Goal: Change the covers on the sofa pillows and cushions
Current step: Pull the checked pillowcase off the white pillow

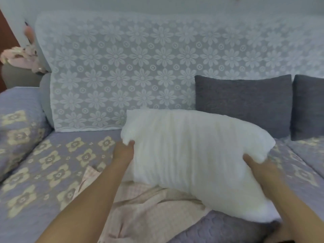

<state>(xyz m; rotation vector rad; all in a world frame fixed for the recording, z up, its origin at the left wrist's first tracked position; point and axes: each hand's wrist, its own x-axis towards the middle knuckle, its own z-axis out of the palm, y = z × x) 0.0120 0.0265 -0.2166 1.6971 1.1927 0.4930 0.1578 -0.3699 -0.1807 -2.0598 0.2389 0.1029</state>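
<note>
A bare white pillow insert point(192, 155) is lifted over the sofa seat, tilted down to the right. My left hand point(124, 149) grips its left edge near the upper corner. My right hand point(254, 163) grips its right edge, thumb on top. Under the insert a pale pink checked cover point(140, 213) lies crumpled on the seat. Two dark grey covered cushions point(243, 106) point(308, 107) lean upright against the sofa back on the right.
The seat wears a purple quilted spread with cream flowers point(43, 165). A white lace floral throw point(140, 67) drapes the sofa back. A patterned bolster-like armrest point(17, 130) is at the left, with pinkish items point(22, 57) on a stand behind it.
</note>
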